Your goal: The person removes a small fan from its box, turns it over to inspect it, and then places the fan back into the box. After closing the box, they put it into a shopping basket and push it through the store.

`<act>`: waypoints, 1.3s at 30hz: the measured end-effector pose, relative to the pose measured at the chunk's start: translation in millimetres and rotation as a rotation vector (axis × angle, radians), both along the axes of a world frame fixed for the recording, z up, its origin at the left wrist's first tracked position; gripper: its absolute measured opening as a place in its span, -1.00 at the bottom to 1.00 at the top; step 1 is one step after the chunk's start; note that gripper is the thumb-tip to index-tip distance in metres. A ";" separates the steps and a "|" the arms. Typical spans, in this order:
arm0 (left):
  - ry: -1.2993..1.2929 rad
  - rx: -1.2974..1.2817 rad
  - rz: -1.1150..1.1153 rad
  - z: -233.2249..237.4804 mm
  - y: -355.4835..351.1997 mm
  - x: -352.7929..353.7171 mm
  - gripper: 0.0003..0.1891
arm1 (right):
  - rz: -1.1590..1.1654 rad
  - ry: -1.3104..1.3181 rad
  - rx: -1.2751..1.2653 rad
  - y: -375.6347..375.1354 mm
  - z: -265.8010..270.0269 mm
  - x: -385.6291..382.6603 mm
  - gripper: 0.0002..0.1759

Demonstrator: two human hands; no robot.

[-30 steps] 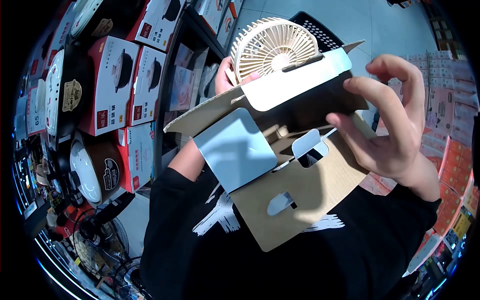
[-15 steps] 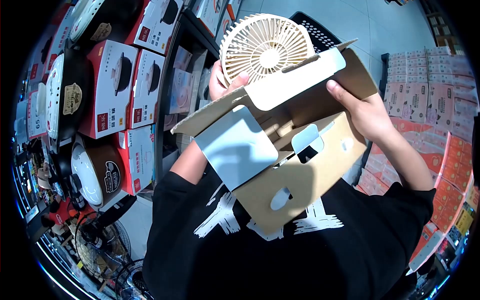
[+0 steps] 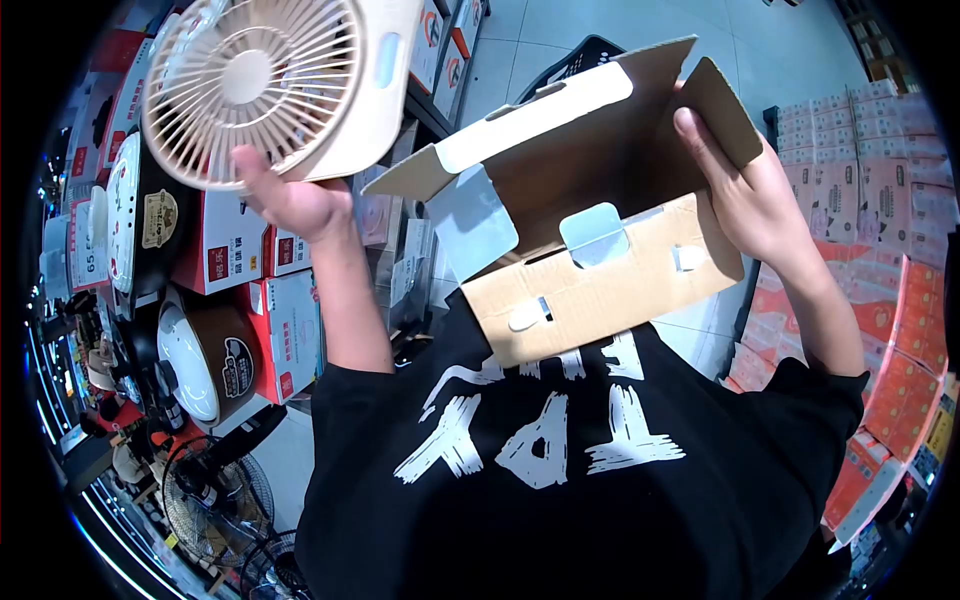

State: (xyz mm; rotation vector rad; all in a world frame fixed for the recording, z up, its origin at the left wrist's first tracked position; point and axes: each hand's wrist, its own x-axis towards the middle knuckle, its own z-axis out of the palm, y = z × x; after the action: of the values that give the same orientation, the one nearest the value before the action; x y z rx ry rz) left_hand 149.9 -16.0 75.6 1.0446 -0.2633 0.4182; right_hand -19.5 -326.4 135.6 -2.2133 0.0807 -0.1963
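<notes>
My left hand (image 3: 300,203) is closed around a cream-coloured small fan (image 3: 385,120) with a round slatted grille, held up at the upper left. Its thumb lies over the grille's lower edge, and the other fingers are hidden behind the fan. On the other side, my right hand (image 3: 740,195) grips the right end of an open cardboard box (image 3: 600,310), thumb inside and fingers behind the wall. The box is tilted in front of my chest with its flaps spread. What shows of its inside is bare brown card.
Boxed cookware (image 3: 235,240) and pots with white lids (image 3: 185,365) stand on the left. Stacked pink and red packages (image 3: 840,270) are on the right. A black basket (image 3: 570,68) rests on the tiled floor beyond the box. Standing fans (image 3: 215,500) are at lower left.
My left hand has carried the fan left and up, from behind the box to beside it. The box has tilted, showing more of its inside; my right hand still grips it.
</notes>
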 end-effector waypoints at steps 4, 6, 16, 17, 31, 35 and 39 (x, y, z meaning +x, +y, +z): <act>-0.156 0.084 0.242 50.7 -3.8 -17.5 -0.10 | 0.002 -0.026 -0.147 -2.8 -6.9 12.5 -0.69; -0.165 0.095 0.241 62.1 -11.0 -39.6 -0.10 | -0.020 -0.037 -0.282 -2.6 -15.8 20.7 -0.68; 0.118 -0.025 0.011 35.7 -98.6 -109.7 0.05 | 0.105 0.070 -0.294 1.5 -30.1 45.5 -0.67; 0.121 -0.018 0.003 30.2 -107.0 -109.0 0.06 | 0.128 0.047 -0.280 1.3 -30.8 44.7 -0.63; 0.025 0.208 -0.241 11.5 -94.6 -98.1 -0.02 | 0.172 0.141 -0.046 0.5 -32.9 37.4 -0.64; -0.037 0.259 -0.285 8.7 -90.8 -97.8 -0.13 | 0.155 0.265 -0.109 -4.2 -30.3 40.1 -0.63; 0.057 0.075 -0.474 -2.9 -78.9 -102.9 -0.12 | 0.107 0.157 -0.022 -2.9 -23.6 34.5 -0.68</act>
State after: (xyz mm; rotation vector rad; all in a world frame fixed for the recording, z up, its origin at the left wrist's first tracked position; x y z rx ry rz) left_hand 47.1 -95.0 72.7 1.0273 -0.4650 -0.0492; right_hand 15.0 -329.3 112.0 -2.2456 0.0462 0.0355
